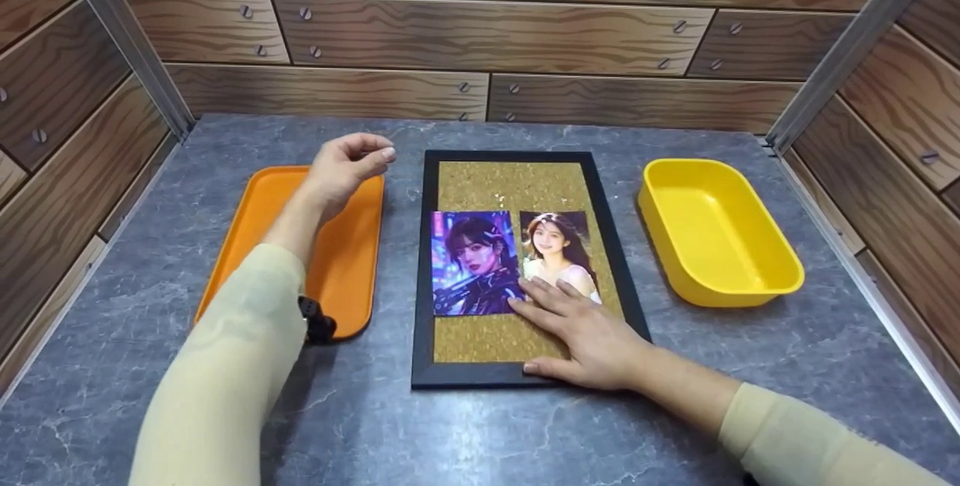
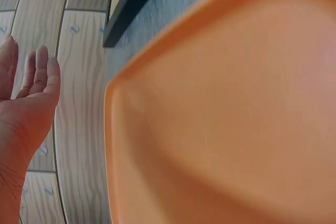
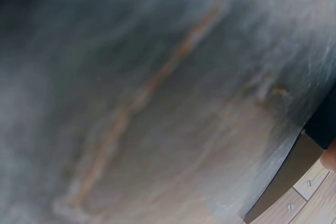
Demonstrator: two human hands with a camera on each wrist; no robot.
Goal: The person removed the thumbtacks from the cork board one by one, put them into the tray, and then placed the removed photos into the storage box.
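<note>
A cork board (image 1: 510, 182) in a black frame lies on the table, with two picture prints on it. The left print (image 1: 472, 261) is purple-blue; the right print (image 1: 553, 246) shows a person in a light top. My right hand (image 1: 589, 336) rests with spread fingers on the lower part of the right print, its thumb on the frame's near edge. My left hand (image 1: 345, 167) hovers over the far end of an orange tray (image 1: 341, 276), fingers loosely bent; nothing is visible in it. In the left wrist view the same tray (image 2: 226, 103) fills most of the picture.
A yellow bin (image 1: 705, 227) stands to the right of the board. The grey marbled table (image 1: 480, 433) is bounded by wood-patterned panels (image 1: 390, 28) at the back and both sides. A black band with a device (image 1: 319, 321) sits on the left forearm.
</note>
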